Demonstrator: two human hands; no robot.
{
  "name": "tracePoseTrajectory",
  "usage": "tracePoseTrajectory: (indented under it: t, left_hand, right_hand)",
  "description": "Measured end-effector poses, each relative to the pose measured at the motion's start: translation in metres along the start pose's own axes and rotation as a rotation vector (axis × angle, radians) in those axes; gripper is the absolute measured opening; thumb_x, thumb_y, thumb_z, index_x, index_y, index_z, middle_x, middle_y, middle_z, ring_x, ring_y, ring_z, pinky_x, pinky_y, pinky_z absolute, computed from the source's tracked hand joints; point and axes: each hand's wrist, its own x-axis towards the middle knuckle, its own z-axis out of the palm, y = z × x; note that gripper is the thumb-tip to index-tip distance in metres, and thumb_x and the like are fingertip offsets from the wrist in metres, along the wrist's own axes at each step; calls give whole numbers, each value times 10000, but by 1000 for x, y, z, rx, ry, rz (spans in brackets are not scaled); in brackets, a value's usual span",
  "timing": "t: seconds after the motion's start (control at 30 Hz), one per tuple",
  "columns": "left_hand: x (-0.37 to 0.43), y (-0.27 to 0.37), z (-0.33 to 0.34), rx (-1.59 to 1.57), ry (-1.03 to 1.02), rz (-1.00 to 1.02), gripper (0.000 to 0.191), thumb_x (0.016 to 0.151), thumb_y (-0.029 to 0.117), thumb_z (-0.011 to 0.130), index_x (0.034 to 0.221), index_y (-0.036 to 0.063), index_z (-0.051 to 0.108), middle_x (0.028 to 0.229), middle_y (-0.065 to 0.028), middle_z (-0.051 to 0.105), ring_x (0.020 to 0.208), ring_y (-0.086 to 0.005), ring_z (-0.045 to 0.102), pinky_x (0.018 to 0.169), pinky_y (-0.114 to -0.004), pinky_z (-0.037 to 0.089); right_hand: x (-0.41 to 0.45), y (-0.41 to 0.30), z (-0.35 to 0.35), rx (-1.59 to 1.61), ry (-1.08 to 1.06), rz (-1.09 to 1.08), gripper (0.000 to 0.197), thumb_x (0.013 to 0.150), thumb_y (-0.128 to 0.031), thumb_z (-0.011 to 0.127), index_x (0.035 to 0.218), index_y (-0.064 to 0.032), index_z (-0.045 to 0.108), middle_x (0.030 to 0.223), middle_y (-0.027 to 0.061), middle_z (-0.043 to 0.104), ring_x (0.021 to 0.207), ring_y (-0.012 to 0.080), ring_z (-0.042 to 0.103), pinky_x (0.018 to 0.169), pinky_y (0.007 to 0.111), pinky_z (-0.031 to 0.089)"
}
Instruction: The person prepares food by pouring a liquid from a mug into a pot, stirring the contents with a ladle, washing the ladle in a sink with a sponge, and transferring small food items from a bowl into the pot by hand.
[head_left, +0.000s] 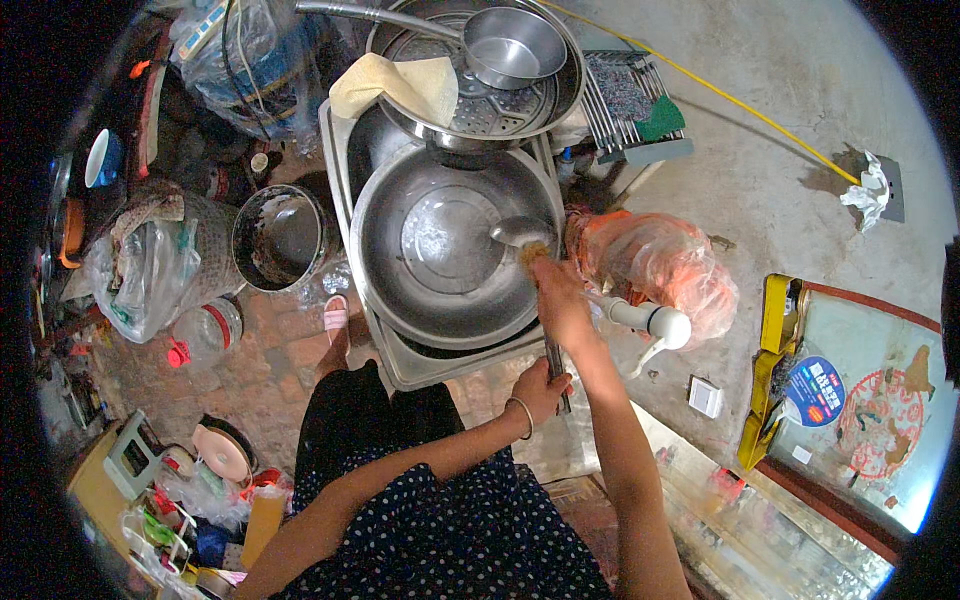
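Note:
A metal ladle (516, 229) reaches over a wide stainless steel basin (450, 304), its bowl near the basin's right inner side. My left hand (536, 397), with a bangle at the wrist, grips the ladle's handle close to its lower end. Higher up, my right hand (564, 307) presses a yellowish-brown scouring pad (534, 255) against the neck of the ladle, just below the bowl. My fingers hide part of the pad and of the handle. The basin sits tilted in a metal sink (401, 367).
Behind the basin, a perforated steamer pot (491, 112) holds a small metal pan (514, 49) and a pale cloth (409, 82). A white tap (664, 326) juts in at right, beside an orange plastic-wrapped bundle (649, 255). A dirty pot (277, 236) stands left.

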Motion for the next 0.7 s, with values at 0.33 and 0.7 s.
tracePoseTrajectory:
  t: [0.33,0.7]
  left_hand:
    - [-4,21,-1,32,21,10,171,791,156,511,867,8,469,679,-95,585,628,-244,571,593,-344,430]
    - [29,-1,8,-28,57,251,211,815,179,524,925,17,448,710,-73,558,477,-138,527,399,-261,438]
  right_hand:
    - [2,22,7,55,48,67,359,692,62,457,1043,2,503,972,225,448,892,394,460,778,428,385]
    - [5,4,-15,168,202,156,293,732,28,466,1007,-16,557,889,183,511,863,348,493,770,385,397]
